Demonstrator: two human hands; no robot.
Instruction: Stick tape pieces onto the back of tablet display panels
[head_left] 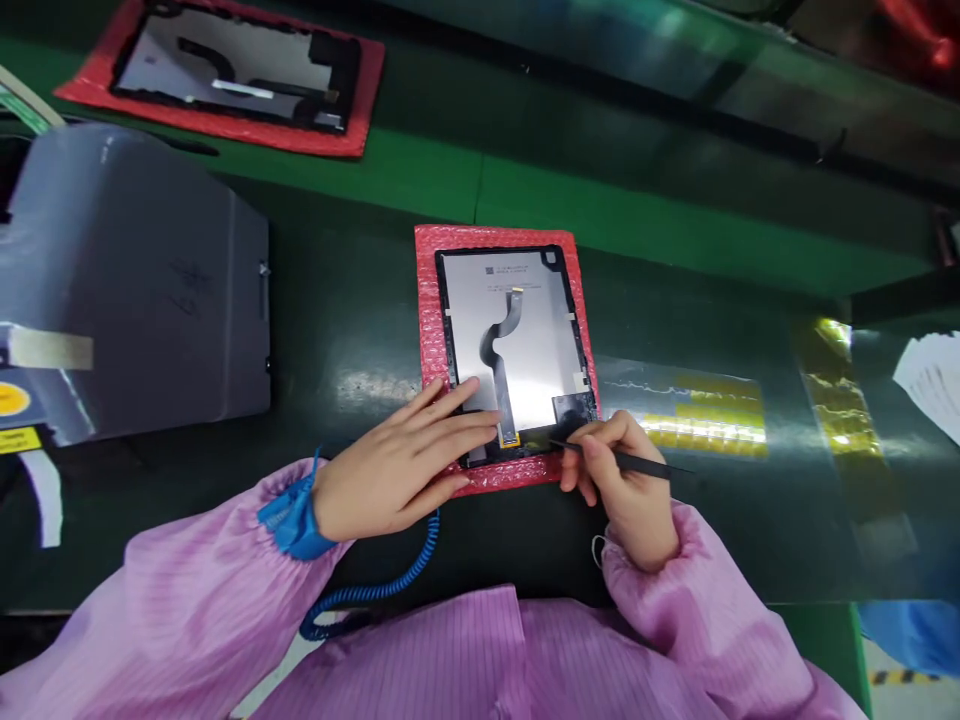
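A tablet screen panel lies back side up on a red bubble-wrap bag. Its grey ribbon cable curves down the silver back to a gold-edged connector at the near black border. My left hand rests flat with fingers spread over the panel's lower left corner, fingertips reaching the cable's lower end. In my right hand is a pair of black tweezers, held like a pen. Their tip points at the black border, right of the connector; whether it touches cannot be made out.
A second screen panel on red bubble wrap lies at the far left. A large grey machine stands at left. Yellow tape strips lie on the table to the right. A blue coiled cord runs from my left wristband.
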